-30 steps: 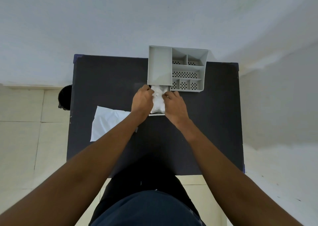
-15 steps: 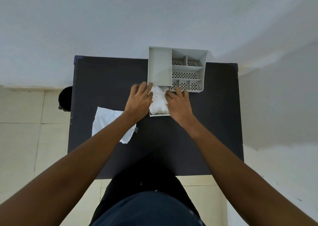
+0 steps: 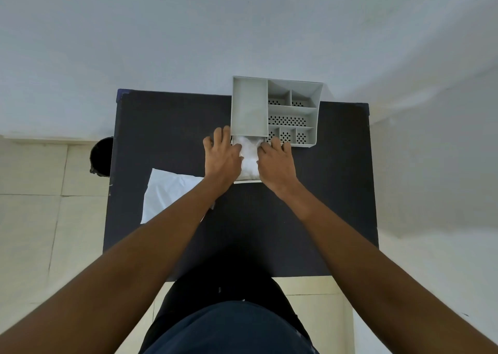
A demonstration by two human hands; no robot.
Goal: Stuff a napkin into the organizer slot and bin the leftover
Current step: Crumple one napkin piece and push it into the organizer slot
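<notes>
- Both forearms reach forward from the lower corners and converge over the black table [image 3: 167,127], palms down, backs of the hands toward the camera.
- The left hand [image 3: 222,157] lies on the left side of a bunched white napkin [image 3: 249,157]; its fingers [image 3: 225,134] spread forward, their tips at the near left corner of the grey organizer [image 3: 249,105], its thumb against the napkin's left edge.
- The right hand [image 3: 276,165] lies on the napkin's right side, its fingers curled loosely, their tips at the organizer's near rim below the small perforated compartments, its thumb pressing into the wad.
- Neither hand closes around anything: the two thumbs squeeze the napkin from both sides while the fingers stay extended.
- Between the hands, the napkin sits crumpled in a narrow light tray or slot; its far end meets the mouth of the organizer's tall left compartment. How deep it goes I cannot tell.
- The tray's near edge shows as a pale strip just behind the wrists.
- Under the left forearm, near the wrist, a flat white sheet [image 3: 167,194] lies on the table, partly hidden by the arm.
- Well to the left of the left hand, past the table's edge, a dark round bin [image 3: 101,156] stands on the tiled floor.
</notes>
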